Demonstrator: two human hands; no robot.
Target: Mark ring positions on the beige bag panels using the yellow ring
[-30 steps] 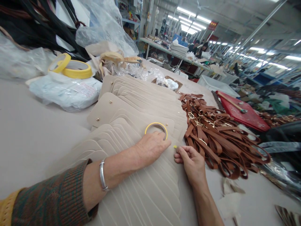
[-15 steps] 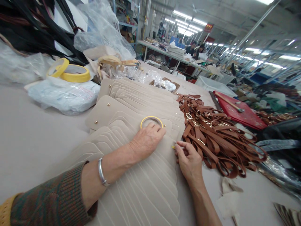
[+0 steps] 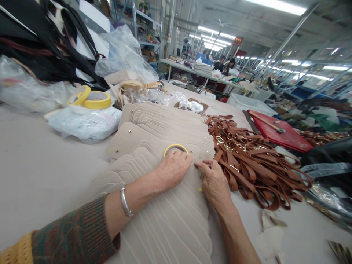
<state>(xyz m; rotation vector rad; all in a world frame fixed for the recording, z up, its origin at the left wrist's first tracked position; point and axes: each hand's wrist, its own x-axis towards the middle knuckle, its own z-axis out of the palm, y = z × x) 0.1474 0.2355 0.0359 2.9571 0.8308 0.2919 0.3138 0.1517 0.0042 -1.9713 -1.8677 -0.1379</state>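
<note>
Overlapping beige panels (image 3: 167,220) with rounded corners lie fanned in a long row, some bearing small gold studs. My left hand (image 3: 175,167) rests on them, its fingers curled over the near side of a yellow tape roll (image 3: 176,145). The roll's lower part is hidden by the fingers. Just to the right, my right hand (image 3: 216,180) is at the panels' right edge, index finger and thumb bent together. Anything in that pinch is too small or hidden to name. A tiny yellow scrap (image 3: 200,189) shows beside the right hand.
Brown straps (image 3: 247,157) with gold hardware are heaped on the right, near a red board (image 3: 277,128) carrying a wooden-handled tool. Two yellow tape rolls (image 3: 96,100) sit on a plastic-wrapped packet (image 3: 85,123) at left. Fabric scraps (image 3: 271,234) lie at lower right.
My right hand has shifted left and slightly up, closer to my left hand. The yellow scrap at its fingertips before now shows lower, by the hand. My left hand stays on the tape roll.
</note>
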